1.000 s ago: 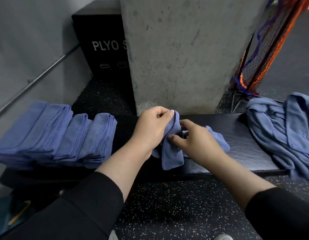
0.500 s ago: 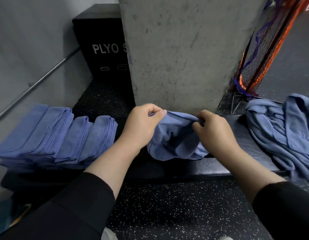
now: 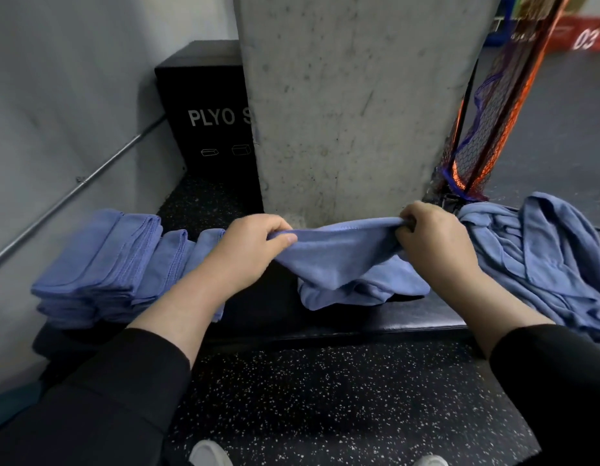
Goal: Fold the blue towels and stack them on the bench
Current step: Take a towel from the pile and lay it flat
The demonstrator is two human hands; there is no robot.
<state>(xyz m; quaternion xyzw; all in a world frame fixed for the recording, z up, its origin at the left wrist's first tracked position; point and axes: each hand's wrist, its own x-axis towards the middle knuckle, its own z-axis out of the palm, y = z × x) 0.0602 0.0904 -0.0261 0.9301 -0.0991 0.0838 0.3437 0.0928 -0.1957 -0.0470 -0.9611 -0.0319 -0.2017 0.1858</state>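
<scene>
Stretching a blue towel [image 3: 338, 260] between both hands, the person holds its top edge taut above the black bench [image 3: 423, 317]. The left hand [image 3: 251, 250] pinches one end of that edge between thumb and curled fingers; the right hand [image 3: 433, 240] has its fingers curled tightly round the other end. The rest of the towel sags down from the edge and bunches on the bench top, roughly in the middle of the seat.

On the left end of the bench sits a stack of folded towels [image 3: 103, 264], several layers deep, with their stitched edges fanned out toward the left forearm. On the right end lies a loose heap of unfolded towels [image 3: 540, 257], rumpled and draped over the bench's edge, just beside the right wrist.

Behind the bench stands a bare concrete pillar [image 3: 352, 105]. To its left is a black box [image 3: 204, 112] with white lettering that reads "PLYO S", the rest hidden by the pillar; two small box outlines are printed underneath. At the upper right, behind an orange and dark net [image 3: 486, 129], a red block [image 3: 584, 35] bears the white number "03". A metal rail [image 3: 73, 190] runs along the grey wall on the left. The floor [image 3: 325, 398] is black with white speckles, and both sleeves are black.
</scene>
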